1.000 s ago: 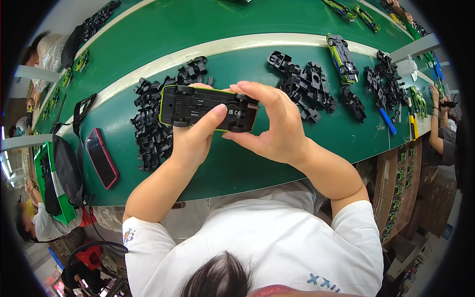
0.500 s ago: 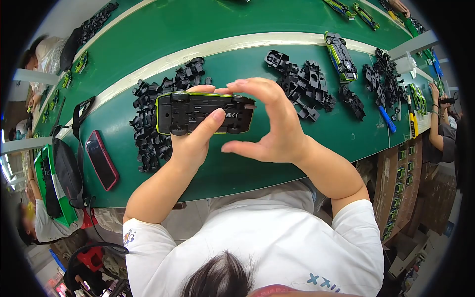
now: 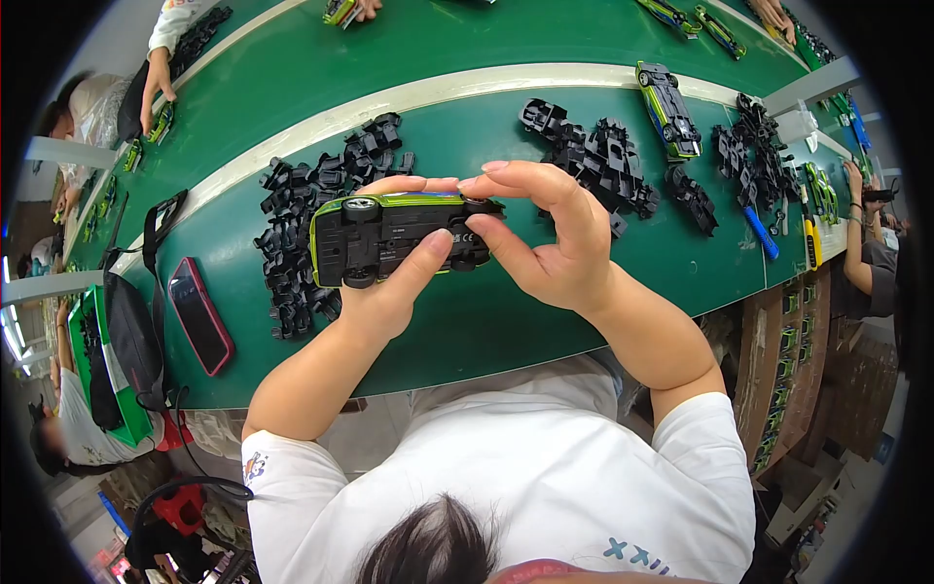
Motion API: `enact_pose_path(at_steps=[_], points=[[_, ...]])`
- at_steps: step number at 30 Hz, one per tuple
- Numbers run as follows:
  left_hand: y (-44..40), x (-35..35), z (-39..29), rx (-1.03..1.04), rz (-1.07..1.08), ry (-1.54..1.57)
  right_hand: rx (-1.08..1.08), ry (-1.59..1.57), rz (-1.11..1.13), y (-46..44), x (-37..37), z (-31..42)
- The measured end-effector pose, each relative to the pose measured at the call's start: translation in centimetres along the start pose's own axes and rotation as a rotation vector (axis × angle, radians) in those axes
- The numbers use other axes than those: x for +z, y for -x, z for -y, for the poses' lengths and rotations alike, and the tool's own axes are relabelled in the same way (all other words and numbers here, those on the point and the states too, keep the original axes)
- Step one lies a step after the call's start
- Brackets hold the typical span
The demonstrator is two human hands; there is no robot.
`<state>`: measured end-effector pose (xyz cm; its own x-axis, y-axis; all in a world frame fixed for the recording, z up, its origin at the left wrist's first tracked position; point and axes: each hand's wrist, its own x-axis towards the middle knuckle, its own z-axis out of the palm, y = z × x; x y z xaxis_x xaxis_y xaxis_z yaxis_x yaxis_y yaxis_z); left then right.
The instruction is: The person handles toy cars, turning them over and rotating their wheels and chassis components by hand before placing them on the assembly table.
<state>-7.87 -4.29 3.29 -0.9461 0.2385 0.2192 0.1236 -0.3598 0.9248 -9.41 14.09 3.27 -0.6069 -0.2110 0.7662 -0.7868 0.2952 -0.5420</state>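
Observation:
A toy car (image 3: 389, 234) with a black underside and green body is held upside down above the green table, tilted so that its green side shows. My left hand (image 3: 389, 302) grips it, thumb across the underside and fingers behind the far side. My right hand (image 3: 555, 238) pinches the car's right end, with thumb and forefinger around a wheel there. Behind the car lies a pile of black plastic parts (image 3: 287, 234). Farther right are another black pile (image 3: 608, 165) and a second toy car (image 3: 669, 112), also with its underside up.
A phone in a red case (image 3: 200, 316) and a black bag (image 3: 133, 331) are at the left. More black parts (image 3: 749, 156), a blue-handled tool (image 3: 762, 234) and a yellow-handled tool (image 3: 811, 238) lie right. Co-workers' hands (image 3: 156, 88) are across the table.
The car has tilted, showing its green side. My right thumb has come up from below onto the car's right end. A co-worker's hands have appeared at the top left with a green car.

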Motion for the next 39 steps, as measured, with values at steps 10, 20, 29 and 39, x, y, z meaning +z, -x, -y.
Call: enact_pose_path(at_steps=[10,20,29,39], points=[[0.1,0.0,0.1,-0.052,-0.014,0.027,-0.005,0.024,-0.118,0.2,0.7,-0.1],[0.1,0.2,0.0,-0.067,-0.009,0.026,0.028,-0.029,-0.181,0.9,1.2,-0.3],[-0.6,-0.5,-0.2,-0.219,-0.172,0.208,0.136,-0.029,0.028,-0.1,0.6,0.7],[-0.4,-0.1,0.3,-0.060,-0.148,-0.080,0.019,0.090,0.022,0.1,0.6,0.4]])
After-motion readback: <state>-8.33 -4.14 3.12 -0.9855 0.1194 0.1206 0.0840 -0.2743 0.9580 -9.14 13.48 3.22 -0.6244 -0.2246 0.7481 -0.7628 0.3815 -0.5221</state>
